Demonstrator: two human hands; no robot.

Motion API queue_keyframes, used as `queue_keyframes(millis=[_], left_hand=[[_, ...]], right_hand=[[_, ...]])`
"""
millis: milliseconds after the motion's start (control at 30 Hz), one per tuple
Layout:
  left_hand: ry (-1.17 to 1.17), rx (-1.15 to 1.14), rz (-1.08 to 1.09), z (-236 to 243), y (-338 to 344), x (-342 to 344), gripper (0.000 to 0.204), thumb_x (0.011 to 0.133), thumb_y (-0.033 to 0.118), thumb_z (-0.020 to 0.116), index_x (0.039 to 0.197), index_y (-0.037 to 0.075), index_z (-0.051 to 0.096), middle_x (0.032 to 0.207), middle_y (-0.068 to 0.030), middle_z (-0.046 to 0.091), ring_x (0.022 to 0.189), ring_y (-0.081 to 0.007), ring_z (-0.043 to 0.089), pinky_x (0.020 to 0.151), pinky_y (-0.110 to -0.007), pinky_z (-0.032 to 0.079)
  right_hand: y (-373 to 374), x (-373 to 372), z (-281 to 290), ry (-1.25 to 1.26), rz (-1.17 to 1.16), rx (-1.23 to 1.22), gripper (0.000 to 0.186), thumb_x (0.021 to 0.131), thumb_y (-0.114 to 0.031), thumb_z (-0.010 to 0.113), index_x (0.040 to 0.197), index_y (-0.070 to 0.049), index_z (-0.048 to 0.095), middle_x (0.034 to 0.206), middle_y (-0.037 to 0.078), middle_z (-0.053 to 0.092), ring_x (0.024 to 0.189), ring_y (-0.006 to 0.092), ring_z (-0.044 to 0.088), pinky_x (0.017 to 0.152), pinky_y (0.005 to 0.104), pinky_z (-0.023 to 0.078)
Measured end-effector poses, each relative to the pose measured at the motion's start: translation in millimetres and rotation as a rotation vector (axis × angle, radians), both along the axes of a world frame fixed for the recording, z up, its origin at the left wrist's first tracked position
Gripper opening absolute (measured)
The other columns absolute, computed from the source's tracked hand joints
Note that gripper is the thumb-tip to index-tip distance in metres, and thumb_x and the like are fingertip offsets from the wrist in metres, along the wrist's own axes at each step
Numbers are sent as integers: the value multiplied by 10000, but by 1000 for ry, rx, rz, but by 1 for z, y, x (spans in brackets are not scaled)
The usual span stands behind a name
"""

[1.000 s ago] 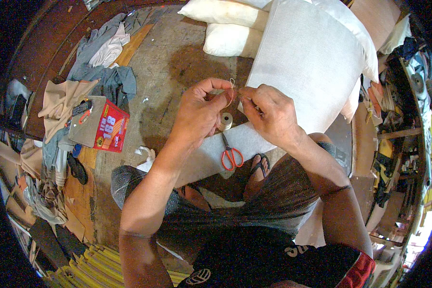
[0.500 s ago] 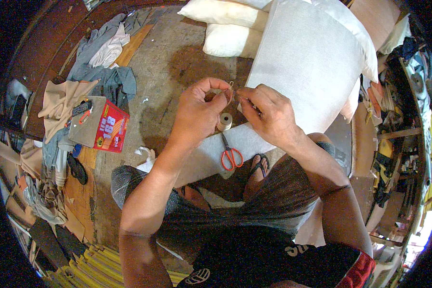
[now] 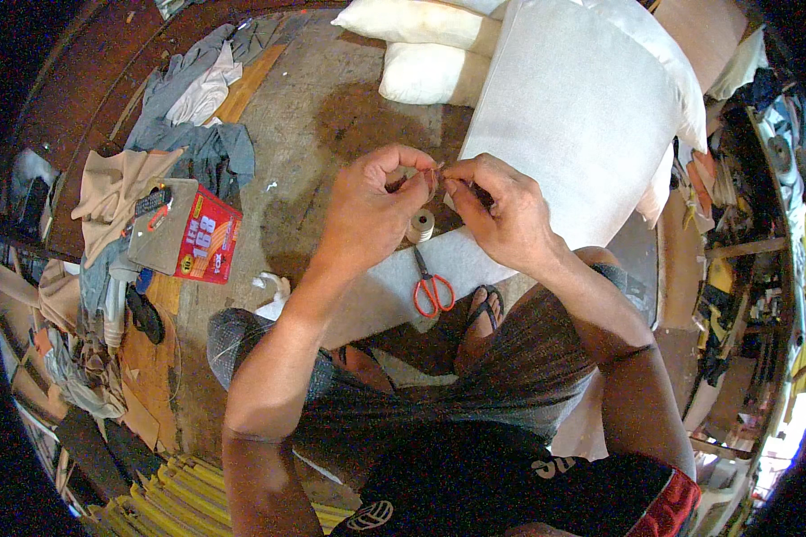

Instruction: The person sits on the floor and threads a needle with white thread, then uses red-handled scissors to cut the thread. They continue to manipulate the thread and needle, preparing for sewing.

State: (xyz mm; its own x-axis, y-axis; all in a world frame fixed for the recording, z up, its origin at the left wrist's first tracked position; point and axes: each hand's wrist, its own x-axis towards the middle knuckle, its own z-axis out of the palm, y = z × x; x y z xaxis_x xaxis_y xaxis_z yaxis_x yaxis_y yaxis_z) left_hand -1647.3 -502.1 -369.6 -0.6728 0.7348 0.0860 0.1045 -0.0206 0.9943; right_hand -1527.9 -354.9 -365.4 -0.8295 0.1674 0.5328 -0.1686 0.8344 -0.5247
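My left hand is closed in a pinch of thumb and forefinger on a fine tan thread, little of which shows. Fingertip to fingertip with it, my right hand pinches too; what it holds is too small to make out. Just below the hands stands a spool of pale thread. Scissors with red handles lie beneath the spool on a light grey fabric-covered piece, blades pointing away from me.
A large light grey cushion lies at the right, with white pillows behind it. On the left are a red-fronted box, a heap of cloth and a dark sandal. My sandalled foot is below the scissors.
The small thread loop that stood above my left fingertips no longer shows there. My right fingers have closed in against the left ones; spool and scissors stay put.
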Motion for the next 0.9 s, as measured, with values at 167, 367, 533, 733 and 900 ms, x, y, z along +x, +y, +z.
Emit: queue_keyframes(millis=[167,367,533,733,900], left_hand=[[200,-61,30,4,-1,-1,114,856,89,670,949,23,667,810,-32,698,738,-70,614,651,-254,483],[-89,-163,36,6,1,6,80,863,91,661,920,36,654,723,-30,644,544,-60,538,476,-251,418],[-278,-7,60,3,0,11,58,866,88,661,892,40,640,675,-12,594,483,-49,473,426,-247,371],[36,-8,106,-6,3,3,40,867,70,655,897,49,639,702,2,593,564,-45,495,446,-234,372],[-207,-25,2,0,-1,9,83,905,98,591,983,90,620,730,25,546,493,-36,415,409,-221,307]], right_hand=[[2,0,-2,43,-5,77,121,863,9,647,982,-10,653,857,126,652,737,250,674,610,334,520],[1,-1,-6,89,-23,125,153,834,23,655,983,-14,653,842,132,643,713,275,669,606,347,526],[-3,0,-3,28,-19,111,161,822,-6,638,981,-21,622,881,154,621,797,358,650,679,428,546],[0,1,-6,26,-25,81,171,810,-13,656,976,-27,616,904,151,632,808,355,656,677,430,549],[-2,1,-5,72,-40,98,166,821,24,649,980,-18,629,849,139,632,711,289,656,602,372,526]])
